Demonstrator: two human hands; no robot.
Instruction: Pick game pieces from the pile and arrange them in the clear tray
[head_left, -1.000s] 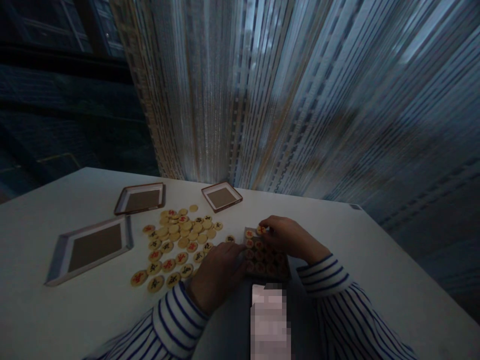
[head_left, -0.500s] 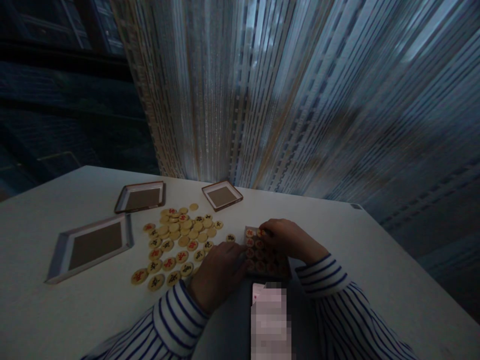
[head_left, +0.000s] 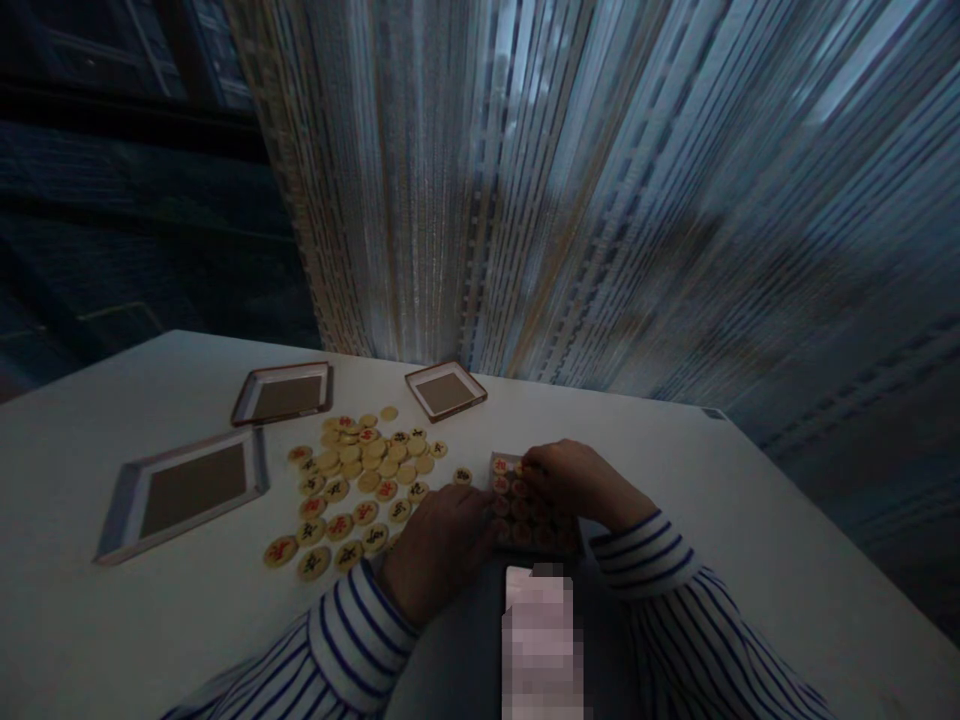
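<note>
My right hand [head_left: 574, 482] reaches over the back of a small open box [head_left: 536, 551] with its fingers pinched on a round xiangqi piece [head_left: 520, 467], mostly covered by the fingertips. Rows of red-marked pieces [head_left: 500, 507] lie flat inside the box; the hand hides its right part. Against the box's left side, my left hand [head_left: 439, 535] has its fingers curled over the edge, steadying contact with it. Left of that hand spreads a loose heap of xiangqi pieces [head_left: 350, 453], some with red or black characters up, some plain. A single black-marked piece [head_left: 462, 476] sits between heap and box.
Three shallow trays or lids lie on the white table [head_left: 750, 520]: one at left [head_left: 259, 475], one at back left [head_left: 328, 385], one at back middle [head_left: 467, 408]. A phone [head_left: 541, 650], partly pixelated, is in front of the box. String curtains [head_left: 480, 200] hang behind.
My right fingers have shifted very slightly at the box's back row, covering a little more of the piece there. My left hand stays at the box, and the loose pieces lie as before.
</note>
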